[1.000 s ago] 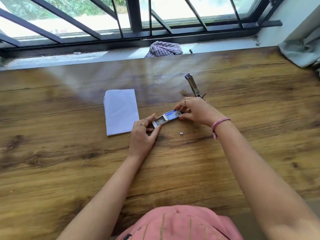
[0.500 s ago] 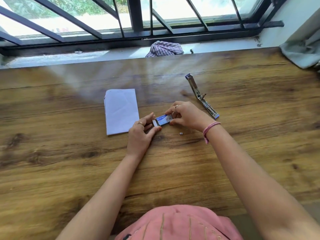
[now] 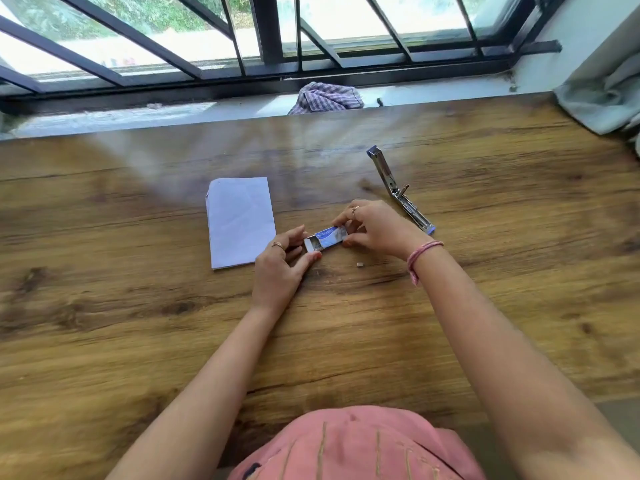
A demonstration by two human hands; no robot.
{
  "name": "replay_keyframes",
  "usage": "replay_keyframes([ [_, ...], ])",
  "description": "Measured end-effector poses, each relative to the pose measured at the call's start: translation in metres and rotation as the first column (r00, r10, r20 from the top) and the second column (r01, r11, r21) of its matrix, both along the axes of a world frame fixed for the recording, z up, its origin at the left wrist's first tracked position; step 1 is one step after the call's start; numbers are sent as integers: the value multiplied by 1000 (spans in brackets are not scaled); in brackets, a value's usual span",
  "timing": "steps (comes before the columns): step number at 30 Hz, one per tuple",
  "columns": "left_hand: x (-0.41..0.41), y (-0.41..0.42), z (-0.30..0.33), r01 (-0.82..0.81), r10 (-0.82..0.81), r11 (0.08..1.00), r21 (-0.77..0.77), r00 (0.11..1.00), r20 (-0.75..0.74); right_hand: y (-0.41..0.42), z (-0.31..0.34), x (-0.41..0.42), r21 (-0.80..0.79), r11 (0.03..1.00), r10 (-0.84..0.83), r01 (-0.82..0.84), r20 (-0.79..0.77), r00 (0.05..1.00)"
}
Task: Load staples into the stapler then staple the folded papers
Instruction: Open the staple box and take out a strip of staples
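the small blue-and-white cardboard staple box (image 3: 325, 238) lies left-right between both grips: left hand (image 3: 282, 268) pinches its tray end, right hand (image 3: 375, 226) its sleeve; the opened chrome stapler (image 3: 398, 188) lies nearer the right.

I can't see what lies inside the small blue-and-white cardboard staple box (image 3: 325, 238): its open tray end is too small to read. The right hand (image 3: 377, 227) covers the box's far end. The tiny grey metal piece (image 3: 361, 265) (perhaps staples) is too small to identify. The crumpled checked cloth (image 3: 325, 98) is partly hidden behind the wooden table (image 3: 485, 306) edge.
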State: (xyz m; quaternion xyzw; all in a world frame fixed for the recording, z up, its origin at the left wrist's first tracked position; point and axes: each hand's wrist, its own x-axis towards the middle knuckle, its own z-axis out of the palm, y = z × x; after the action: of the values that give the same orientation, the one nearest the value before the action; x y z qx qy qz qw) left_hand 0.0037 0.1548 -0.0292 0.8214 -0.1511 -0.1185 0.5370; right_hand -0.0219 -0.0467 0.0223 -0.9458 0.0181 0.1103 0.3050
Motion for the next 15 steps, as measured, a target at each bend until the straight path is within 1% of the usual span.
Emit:
replay_keyframes([
  [3, 0, 0, -1, 3, -3, 1000, 1, 1000, 6, -10, 2, -1, -21, 999, -25, 25, -8, 1000],
  [8, -1, -1, 0, 4, -5, 1000, 14, 999, 36, -18, 8, -4, 0, 999, -46, 46, -43, 998],
  [9, -1, -1, 0, 6, -7, 1000, 16, 999, 44, -21, 10, -6, 22, 997, -74, 75, -41, 996],
  [11, -1, -1, 0, 10, -11, 1000, 22, 999, 54, -33, 14, -13, 56, 981, -184, 184, 8, 983],
  [13, -1, -1, 0, 11, -12, 1000, 29, 998, 58, -47, 17, -26, 7, 956, -293, 294, 89, 952],
  [15, -2, -1, -1, 7, -9, 999, 32, 998, 60, -57, 15, -42, -52, 927, -366, 373, 105, 925],
])
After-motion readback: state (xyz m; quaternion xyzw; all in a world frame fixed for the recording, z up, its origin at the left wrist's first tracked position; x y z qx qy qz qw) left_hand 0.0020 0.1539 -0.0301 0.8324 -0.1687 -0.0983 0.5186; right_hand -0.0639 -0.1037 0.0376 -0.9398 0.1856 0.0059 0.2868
